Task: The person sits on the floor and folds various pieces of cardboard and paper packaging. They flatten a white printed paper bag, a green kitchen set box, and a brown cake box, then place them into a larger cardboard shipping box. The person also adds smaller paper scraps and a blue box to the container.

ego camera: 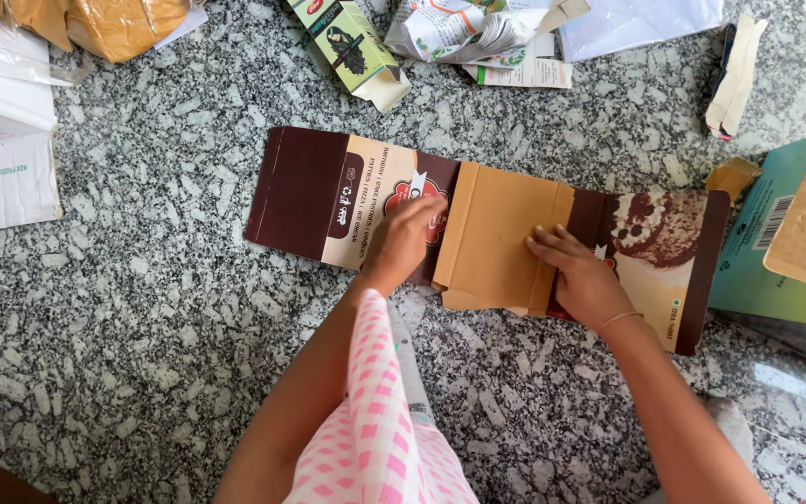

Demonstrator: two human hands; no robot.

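1. I'm kneeling over a speckled grey granite floor, and lying flat on it in front of me is a long brown printed cardboard carton, opened out, with a plain tan inner panel folded over its middle.
2. My left hand is pressing down on the printed part just left of that tan panel. Fingers are curled loosely with the fingertips on the card, not gripping anything, just pinning it flat.
3. My right hand is lying palm-down on the right edge of the tan panel, fingers stretched out flat across the fold. It's open too, nothing clasped in it. There's a thin bangle sitting on that wrist.
4. A pink and white checked cloth is hanging down between my arms.
5. Other stuff lying around: a small green carton up top, crumpled printed paper just beside it, a white cardboard box far left, and a teal flattened box at the right, touching the end of the brown carton.
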